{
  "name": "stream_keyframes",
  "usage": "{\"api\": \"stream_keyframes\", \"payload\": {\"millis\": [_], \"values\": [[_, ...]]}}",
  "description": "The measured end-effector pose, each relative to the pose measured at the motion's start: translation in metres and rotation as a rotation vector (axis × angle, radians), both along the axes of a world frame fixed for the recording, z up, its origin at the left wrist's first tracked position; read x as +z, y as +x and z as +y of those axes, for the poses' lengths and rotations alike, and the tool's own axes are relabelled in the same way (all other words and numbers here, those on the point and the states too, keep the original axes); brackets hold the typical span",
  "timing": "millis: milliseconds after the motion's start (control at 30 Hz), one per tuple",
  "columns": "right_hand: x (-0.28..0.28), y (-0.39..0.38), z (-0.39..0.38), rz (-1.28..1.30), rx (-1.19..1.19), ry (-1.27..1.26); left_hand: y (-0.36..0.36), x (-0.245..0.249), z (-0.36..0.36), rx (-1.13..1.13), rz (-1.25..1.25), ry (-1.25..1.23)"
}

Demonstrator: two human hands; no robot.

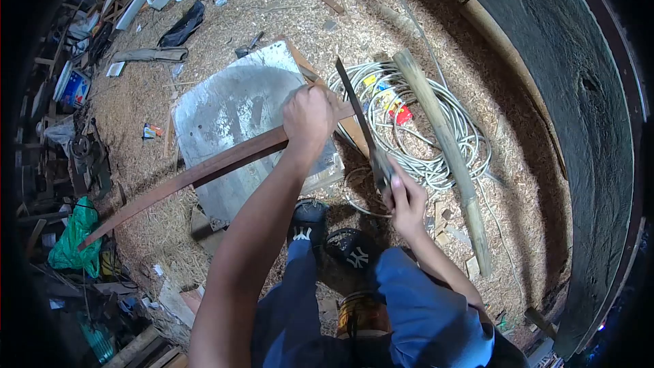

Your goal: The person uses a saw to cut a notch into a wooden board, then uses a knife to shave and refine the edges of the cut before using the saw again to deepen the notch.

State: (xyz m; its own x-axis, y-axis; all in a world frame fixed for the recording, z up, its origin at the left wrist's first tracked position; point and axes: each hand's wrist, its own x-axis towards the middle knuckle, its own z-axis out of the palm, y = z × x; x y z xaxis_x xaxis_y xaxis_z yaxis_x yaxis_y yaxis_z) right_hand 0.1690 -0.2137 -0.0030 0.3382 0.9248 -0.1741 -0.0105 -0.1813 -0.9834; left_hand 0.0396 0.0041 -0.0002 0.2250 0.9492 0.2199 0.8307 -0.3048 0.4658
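My left hand [308, 119] is closed over a long, slightly curved brown wooden strip [231, 152], near its far right end, pressing it on a worn silvery board [228, 112]. The strip's other end reaches out to the lower left, past the board. In my right hand [407, 201] is the handle of a handsaw [357, 105], its dark, narrow blade pointing up and away. The blade crosses the short end of the strip just right of my left hand. Whether it has cut into the wood cannot be made out.
Coiled pale cable [436, 157] lies on the shavings at right, with a wooden pole [439, 123] across it. A large dark curved slab [572, 82] stands far right. Scrap, a green plastic bag [76, 240] and a paint bucket [71, 86] line the left. My shoes [351, 249] are below.
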Motion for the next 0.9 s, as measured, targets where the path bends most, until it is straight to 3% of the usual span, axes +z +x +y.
{"api": "stream_keyframes", "payload": {"millis": [100,267,333,467,633,800,867,900], "values": [[-0.004,-0.003,0.013,-0.008,-0.002,-0.001,0.001,-0.001,-0.001,0.028,0.029,-0.047],[-0.010,0.001,-0.053,-0.069,0.068,-0.013,0.002,0.000,0.001,0.079,0.040,-0.084],[-0.008,0.003,-0.068,0.059,0.020,-0.017,-0.001,-0.002,0.001,0.059,0.037,-0.062],[-0.006,0.000,-0.044,-0.063,0.057,0.020,0.001,-0.001,-0.002,0.054,0.038,-0.040],[-0.013,0.008,-0.008,0.015,0.026,-0.012,0.003,0.003,0.003,0.124,0.037,-0.123],[-0.014,0.007,-0.051,0.098,-0.005,-0.027,0.002,0.001,0.007,0.172,0.053,-0.151],[-0.022,0.010,-0.067,0.148,-0.026,-0.019,0.001,0.005,0.001,0.092,0.039,-0.126],[-0.018,0.008,-0.066,0.076,-0.006,-0.032,0.000,-0.001,-0.002,0.089,0.045,-0.133]]}}
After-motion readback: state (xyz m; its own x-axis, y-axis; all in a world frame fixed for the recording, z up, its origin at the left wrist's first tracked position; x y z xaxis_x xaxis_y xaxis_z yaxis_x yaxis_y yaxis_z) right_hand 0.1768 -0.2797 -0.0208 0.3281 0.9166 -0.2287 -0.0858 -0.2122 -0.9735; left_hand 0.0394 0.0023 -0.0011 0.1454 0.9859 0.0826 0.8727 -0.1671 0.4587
